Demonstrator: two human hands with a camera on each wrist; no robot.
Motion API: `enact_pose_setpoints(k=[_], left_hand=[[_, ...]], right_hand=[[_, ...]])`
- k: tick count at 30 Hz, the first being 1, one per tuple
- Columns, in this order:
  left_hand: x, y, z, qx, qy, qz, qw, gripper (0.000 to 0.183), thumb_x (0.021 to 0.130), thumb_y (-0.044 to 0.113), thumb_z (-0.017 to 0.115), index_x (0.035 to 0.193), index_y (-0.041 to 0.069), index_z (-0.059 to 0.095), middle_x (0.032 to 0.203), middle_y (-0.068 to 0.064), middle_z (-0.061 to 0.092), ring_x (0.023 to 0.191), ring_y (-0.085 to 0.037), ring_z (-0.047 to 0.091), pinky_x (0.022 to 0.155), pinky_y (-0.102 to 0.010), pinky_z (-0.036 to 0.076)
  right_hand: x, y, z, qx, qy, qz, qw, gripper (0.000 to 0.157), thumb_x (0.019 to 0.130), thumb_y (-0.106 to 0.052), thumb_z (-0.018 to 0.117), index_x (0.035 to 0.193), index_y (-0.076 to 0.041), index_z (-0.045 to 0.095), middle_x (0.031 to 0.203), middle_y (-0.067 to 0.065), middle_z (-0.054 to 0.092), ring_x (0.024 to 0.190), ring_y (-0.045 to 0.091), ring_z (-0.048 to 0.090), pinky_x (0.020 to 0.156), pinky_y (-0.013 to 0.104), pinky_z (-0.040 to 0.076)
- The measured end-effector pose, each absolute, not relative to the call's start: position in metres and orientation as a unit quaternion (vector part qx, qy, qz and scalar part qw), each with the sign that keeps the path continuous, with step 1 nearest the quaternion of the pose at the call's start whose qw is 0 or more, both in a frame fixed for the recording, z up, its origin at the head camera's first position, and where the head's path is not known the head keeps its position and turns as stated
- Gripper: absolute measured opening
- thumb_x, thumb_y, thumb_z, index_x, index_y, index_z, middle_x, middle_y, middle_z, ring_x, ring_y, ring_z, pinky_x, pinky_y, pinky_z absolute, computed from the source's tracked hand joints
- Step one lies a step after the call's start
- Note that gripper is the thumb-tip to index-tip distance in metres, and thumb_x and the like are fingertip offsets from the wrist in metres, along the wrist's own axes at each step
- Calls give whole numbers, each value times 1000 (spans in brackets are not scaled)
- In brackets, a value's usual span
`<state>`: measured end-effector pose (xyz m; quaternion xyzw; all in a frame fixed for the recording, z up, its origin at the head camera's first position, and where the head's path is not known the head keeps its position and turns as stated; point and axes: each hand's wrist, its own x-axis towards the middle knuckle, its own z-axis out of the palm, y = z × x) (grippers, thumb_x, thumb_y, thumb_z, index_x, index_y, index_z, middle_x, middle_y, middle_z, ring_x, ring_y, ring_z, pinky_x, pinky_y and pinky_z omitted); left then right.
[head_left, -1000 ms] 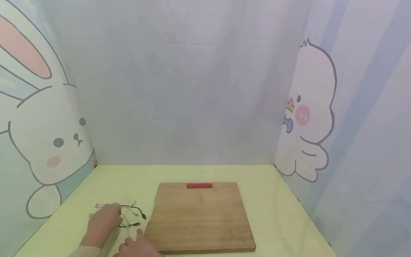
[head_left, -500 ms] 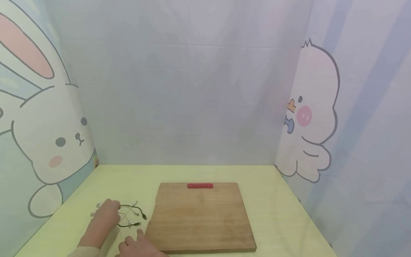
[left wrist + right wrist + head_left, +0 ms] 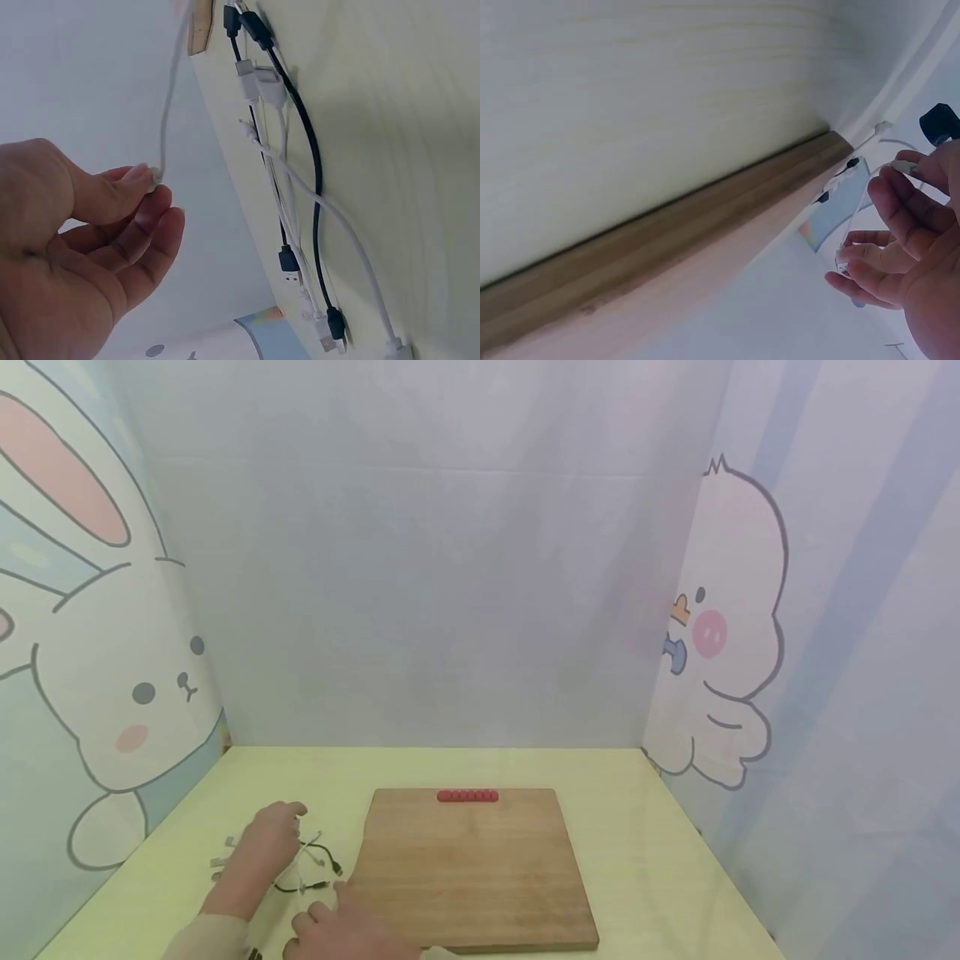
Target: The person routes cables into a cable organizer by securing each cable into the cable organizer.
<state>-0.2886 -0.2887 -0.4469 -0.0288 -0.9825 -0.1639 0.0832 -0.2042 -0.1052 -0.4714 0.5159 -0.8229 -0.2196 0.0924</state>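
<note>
My left hand (image 3: 266,847) pinches one end of a white cable (image 3: 171,105) between thumb and fingertips, raised over the table. From those fingertips the cable runs up out of the left wrist view. My right hand (image 3: 930,225) holds the cable's other end, a white connector (image 3: 904,166), between thumb and forefinger. In the head view, the right hand is low, overlapping the left edge of a wooden board (image 3: 472,868). Beneath the left hand lie several loose cables, among them a black cable (image 3: 316,165) and a white cable (image 3: 352,232).
A red ridged strip (image 3: 467,796) lies along the board's far edge. The board takes up the middle of the pale yellow table (image 3: 637,827). Printed curtains (image 3: 450,610) stand behind the table and along both sides.
My left hand has risen and moved right, away from the loose cables, with the white cable end. My right hand has shifted a little to the right, over the board's edge.
</note>
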Motion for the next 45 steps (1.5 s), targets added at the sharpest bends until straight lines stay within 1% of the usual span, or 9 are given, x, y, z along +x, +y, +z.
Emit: enact_pose_setpoints(k=[5, 9, 12, 18, 22, 26, 33, 39, 45], left_hand=[[-297, -274, -441, -43, -982, -168, 79, 28, 89, -4, 56, 116, -8, 60, 100, -18, 62, 82, -25, 62, 68, -40, 54], [-304, -259, -435, -51, -981, -169, 77, 24, 92, -1, 55, 115, -7, 61, 99, -16, 61, 83, -26, 62, 70, -41, 54], [-310, -246, -432, -68, -980, -166, 87, 22, 94, 0, 54, 113, -6, 62, 98, -15, 61, 84, -26, 63, 72, -41, 54], [-327, -218, -427, -99, -974, -175, 108, 18, 93, 2, 58, 109, -1, 65, 99, -12, 64, 91, -29, 65, 76, -43, 55], [-342, -200, -424, -115, -970, -178, 122, 16, 89, 3, 65, 105, 4, 69, 100, -10, 69, 93, -29, 67, 77, -44, 55], [-356, -183, -423, -133, -968, -170, 129, 15, 85, 8, 72, 100, 11, 71, 97, -6, 72, 87, -23, 68, 70, -40, 54], [-377, -150, -423, -149, -963, -173, 141, 8, 84, 10, 73, 90, 15, 71, 91, 0, 73, 76, -15, 64, 65, -36, 52], [-385, -129, -427, -150, -964, -171, 137, 6, 85, 13, 73, 89, 15, 69, 87, 2, 71, 72, -12, 60, 62, -33, 50], [-393, -118, -432, -146, -960, -194, 140, 7, 88, 15, 71, 95, 15, 70, 91, 2, 72, 81, -16, 66, 69, -38, 54]], right_hand=[[-211, -85, -467, 527, -790, -220, 222, 25, 99, -51, 39, 100, -34, 57, 96, -14, 49, 91, 5, 46, 91, 26, 43], [-215, -67, -459, 539, -771, -212, 267, 24, 101, -46, 40, 95, -30, 58, 92, -12, 49, 83, 6, 41, 76, 21, 36], [-217, -53, -454, 536, -761, -216, 293, 17, 99, -36, 45, 92, -29, 59, 88, -12, 49, 78, 7, 40, 73, 21, 36], [-221, -30, -451, 509, -780, -225, 285, 15, 98, -28, 49, 105, -27, 63, 101, -10, 56, 91, 9, 48, 87, 26, 44], [-227, -17, -450, 506, -789, -208, 280, 15, 98, -27, 51, 104, -26, 65, 101, -7, 58, 94, 11, 54, 93, 31, 50], [-238, -3, -452, 511, -785, -188, 295, 20, 98, -30, 50, 107, -22, 66, 102, -6, 61, 95, 12, 57, 97, 33, 50], [-256, 22, -452, 514, -750, -233, 345, 20, 97, -14, 51, 107, -20, 67, 101, -7, 65, 95, 11, 60, 100, 34, 49], [-260, 34, -455, 517, -756, -269, 300, 16, 98, -19, 54, 103, -23, 68, 100, -8, 65, 93, 11, 59, 98, 32, 50], [-271, 41, -465, 502, -791, -264, 227, 14, 99, -26, 54, 104, -23, 67, 102, -7, 64, 96, 10, 60, 90, 27, 51]])
